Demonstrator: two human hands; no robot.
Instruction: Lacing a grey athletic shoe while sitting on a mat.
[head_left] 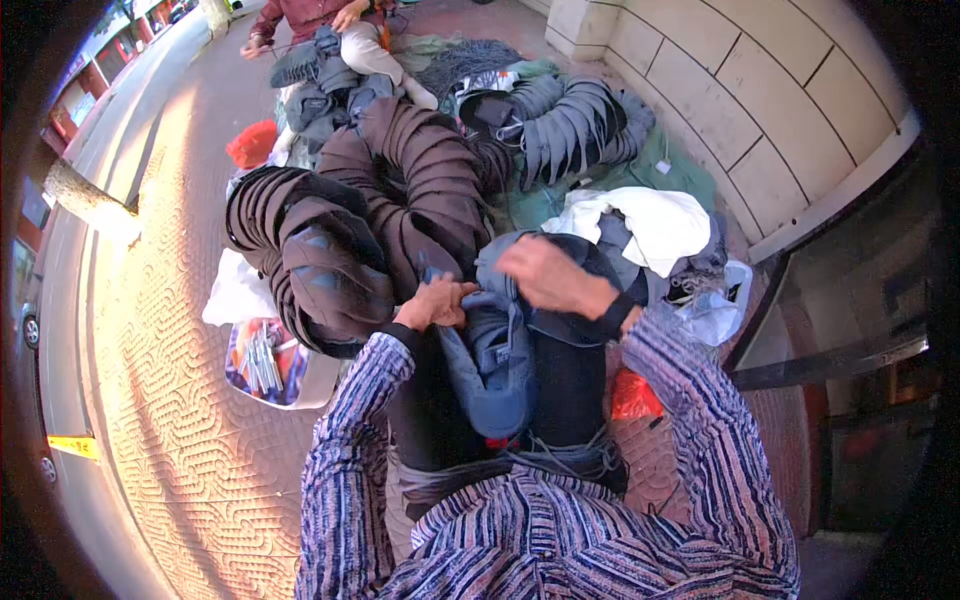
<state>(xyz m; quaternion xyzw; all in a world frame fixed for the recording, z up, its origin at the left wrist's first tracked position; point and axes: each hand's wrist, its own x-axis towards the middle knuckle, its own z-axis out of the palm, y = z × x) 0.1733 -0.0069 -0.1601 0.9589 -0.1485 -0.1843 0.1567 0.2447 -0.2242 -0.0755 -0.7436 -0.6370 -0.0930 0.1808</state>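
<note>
A blue-grey shoe upper (490, 375) lies across my lap, its rounded end toward me. My left hand (440, 302) is closed on its far left edge, with the fingertips pressed together. Just above its far right side, my right hand (555, 278) is raised with curled fingers. Whether a thread or small tool is between those fingers is too fine to make out. Under my right wrist, another dark grey upper (575, 315) rests on my thigh. Directly beyond my left hand, brown shoe uppers (430, 170) lie nested in a long curved row.
A darker bundle of uppers (320, 260) stands at left, above an open container of metal tools (262, 362). Grey nested uppers (575, 125) and white cloth (660, 230) lie right. A red bag (635, 395) is by my right thigh. Another person (310, 15) sits at the far end.
</note>
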